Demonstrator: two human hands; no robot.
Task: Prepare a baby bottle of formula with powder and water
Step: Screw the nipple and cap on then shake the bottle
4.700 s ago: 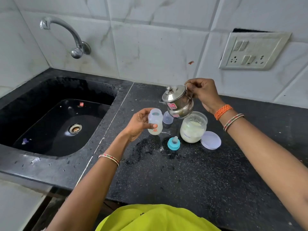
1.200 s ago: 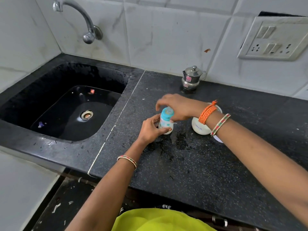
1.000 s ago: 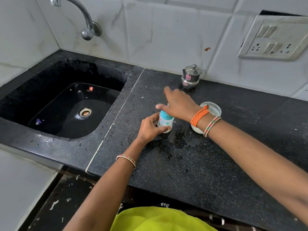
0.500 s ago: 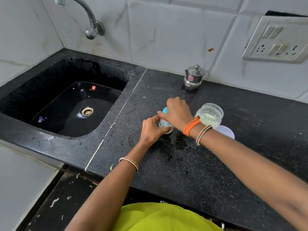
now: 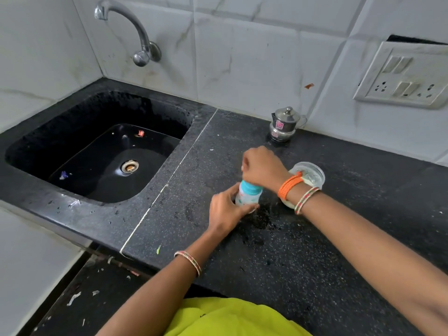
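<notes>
A small baby bottle (image 5: pixel 247 196) with a teal collar stands on the black granite counter (image 5: pixel 303 251). My left hand (image 5: pixel 226 209) grips its white body from the left. My right hand (image 5: pixel 263 167) is curled over the bottle's top and hides the nipple. Behind my right wrist stands the open jar of white formula powder (image 5: pixel 311 174), partly hidden by my bracelets. A small steel kettle (image 5: pixel 283 124) with its lid on sits at the back by the wall.
A black sink (image 5: pixel 109 151) with a drain lies to the left, under a wall tap (image 5: pixel 131 27). A switch and socket plate (image 5: pixel 407 78) is on the tiled wall at right. The counter under the bottle is wet.
Since 4.7 s ago the kettle has been set down at the back wall and the teal collar put on the bottle. Over the last second my right hand has gone on turning on its top.
</notes>
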